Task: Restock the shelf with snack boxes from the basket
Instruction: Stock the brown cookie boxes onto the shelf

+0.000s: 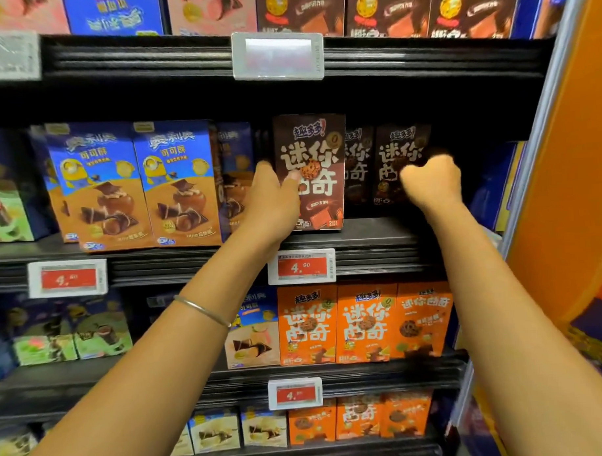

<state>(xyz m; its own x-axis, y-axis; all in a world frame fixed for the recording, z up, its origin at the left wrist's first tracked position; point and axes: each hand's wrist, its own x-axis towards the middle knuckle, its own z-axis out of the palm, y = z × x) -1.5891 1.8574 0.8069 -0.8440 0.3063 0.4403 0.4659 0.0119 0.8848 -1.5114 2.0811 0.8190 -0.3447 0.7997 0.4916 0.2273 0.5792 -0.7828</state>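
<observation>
Up on the black supermarket shelf (378,233), left hand (271,198) grips the upright dark-brown cardboard cookie box (316,179) by its left edge; right hand (431,180) curled, blurred, grip unclear.

View: head-worn, wide-angle, single.
Facing: straight onto the shelf (378,240) front.
Nearness: close; shelf tiers fill the frame.

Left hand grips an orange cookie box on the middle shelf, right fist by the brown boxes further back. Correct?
Not quite: the head view shows the left hand gripping a brown cookie box; the orange boxes sit one shelf lower. The rest holds.
</observation>
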